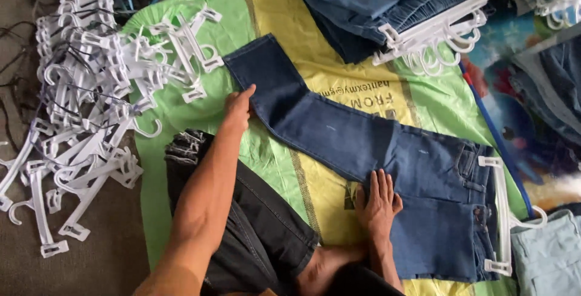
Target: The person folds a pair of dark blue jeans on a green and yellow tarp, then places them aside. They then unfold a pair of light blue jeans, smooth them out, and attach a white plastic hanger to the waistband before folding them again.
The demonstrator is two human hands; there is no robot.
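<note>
A pair of dark blue jeans (339, 132) lies flat on a green and yellow sheet (200, 108), folded lengthwise, legs pointing to the upper left. A white plastic clip hanger (499, 211) is clipped on its waistband at the right. My left hand (238, 109) rests with fingers apart on the edge of the leg near the hem. My right hand (378, 202) presses flat on the jeans near the crotch. Neither hand holds anything. My own leg in black trousers (254, 223) lies between my arms.
A big heap of white clip hangers (91, 102) covers the floor at left. A stack of folded jeans on hangers (399, 11) lies at the top. Pale blue-green jeans (548, 253) lie at bottom right, and more denim (554, 84) at right.
</note>
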